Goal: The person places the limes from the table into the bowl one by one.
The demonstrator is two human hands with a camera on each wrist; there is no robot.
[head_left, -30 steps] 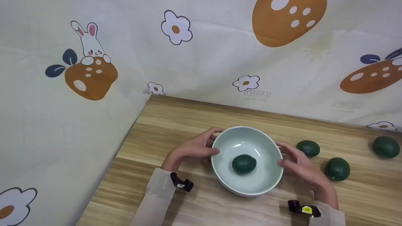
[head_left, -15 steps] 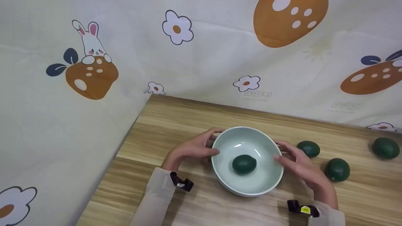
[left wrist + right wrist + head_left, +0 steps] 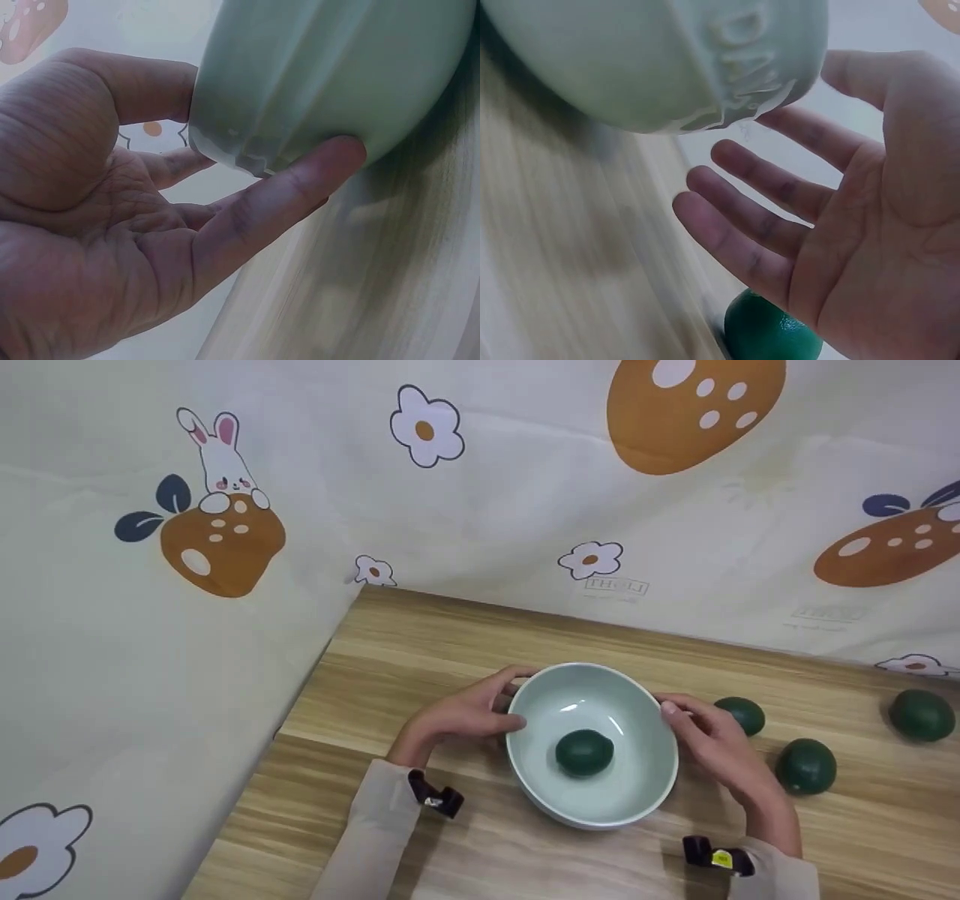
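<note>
A pale green bowl (image 3: 637,787) with an oval, dark green fruit (image 3: 584,753) inside stands between the two hands. My left hand (image 3: 472,712) grips its left side, thumb over the rim and the other fingers outside. In the left wrist view, a fingertip (image 3: 345,154) presses the bowl's outer wall low down. At the right rim, my right hand (image 3: 712,742) pinches the bowl between thumb and index finger. Its other fingers (image 3: 735,225) are spread apart below the bowl in the right wrist view. Raised lettering shows on the bowl wall (image 3: 746,52) there.
Outside the bowl lie more green fruits: one partly behind the right hand (image 3: 746,715), one beside that wrist (image 3: 806,766) and one farther right (image 3: 922,715). The wooden table (image 3: 420,637) meets a printed cloth (image 3: 480,510) at the back and left.
My right thumb has drawn back from over the bowl's inside to the rim, and the right hand has shifted slightly up. The left hand, the bowl and the fruit in it stay nearly still.
</note>
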